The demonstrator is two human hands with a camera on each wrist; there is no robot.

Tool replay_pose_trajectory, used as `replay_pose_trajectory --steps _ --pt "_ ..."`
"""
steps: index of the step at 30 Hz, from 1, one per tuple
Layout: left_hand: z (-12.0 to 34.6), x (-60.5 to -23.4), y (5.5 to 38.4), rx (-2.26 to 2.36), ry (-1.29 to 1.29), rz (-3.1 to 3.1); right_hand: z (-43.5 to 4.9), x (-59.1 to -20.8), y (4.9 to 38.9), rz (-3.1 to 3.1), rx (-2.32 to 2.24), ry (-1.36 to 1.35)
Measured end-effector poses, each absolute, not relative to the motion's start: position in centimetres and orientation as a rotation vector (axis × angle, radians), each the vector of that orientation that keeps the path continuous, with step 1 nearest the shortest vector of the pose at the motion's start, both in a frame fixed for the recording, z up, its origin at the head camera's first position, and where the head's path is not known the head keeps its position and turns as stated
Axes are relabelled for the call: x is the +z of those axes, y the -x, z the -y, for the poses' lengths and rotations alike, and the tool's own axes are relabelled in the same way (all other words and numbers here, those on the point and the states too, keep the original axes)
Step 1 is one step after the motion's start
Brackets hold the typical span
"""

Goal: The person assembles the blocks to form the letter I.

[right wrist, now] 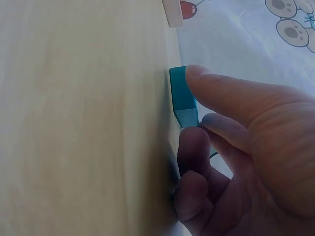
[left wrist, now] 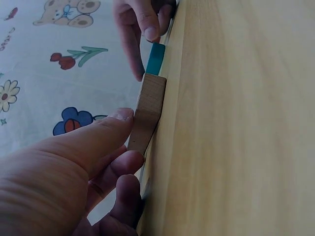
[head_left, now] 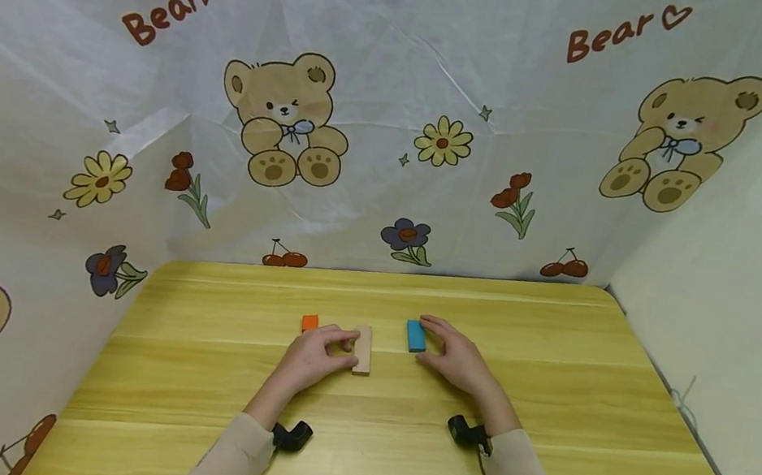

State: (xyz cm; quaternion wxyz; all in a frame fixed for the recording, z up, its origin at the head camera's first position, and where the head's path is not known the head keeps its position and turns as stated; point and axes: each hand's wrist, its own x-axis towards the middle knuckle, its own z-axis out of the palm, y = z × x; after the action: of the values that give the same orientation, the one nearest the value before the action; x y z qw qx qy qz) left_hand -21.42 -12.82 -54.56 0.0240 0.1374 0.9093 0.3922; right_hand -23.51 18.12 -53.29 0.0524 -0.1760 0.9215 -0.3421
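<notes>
A plain wooden block lies on the table, its long side running away from me. At its left side is my left hand, thumb and forefinger spread apart with the tips right at the edge. In the left wrist view the thumb tip overlaps the side of the wooden block. To the right lies a shorter blue block. My right hand comes at it from the right, forefinger near its far end and thumb near its near end. The right wrist view shows the thumb tip overlapping the blue block.
An orange block sits behind the left hand, partly covered by it. The wood-grain table ends at the back against a white cloth printed with bears and flowers. Each wrist wears a small black camera.
</notes>
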Motion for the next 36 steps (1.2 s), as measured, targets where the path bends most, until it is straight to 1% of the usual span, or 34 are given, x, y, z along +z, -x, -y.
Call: replay_pose_trajectory --steps 24,36 --pt "12.47 -54.56 21.16 1.179 -0.454 -2.873 -17.75 -53.46 23.79 -2.862 -0.978 0.498" --pt "12.43 -54.53 21.11 1.15 -0.478 -2.891 -17.64 -54.03 23.94 -2.893 -1.061 0.44"
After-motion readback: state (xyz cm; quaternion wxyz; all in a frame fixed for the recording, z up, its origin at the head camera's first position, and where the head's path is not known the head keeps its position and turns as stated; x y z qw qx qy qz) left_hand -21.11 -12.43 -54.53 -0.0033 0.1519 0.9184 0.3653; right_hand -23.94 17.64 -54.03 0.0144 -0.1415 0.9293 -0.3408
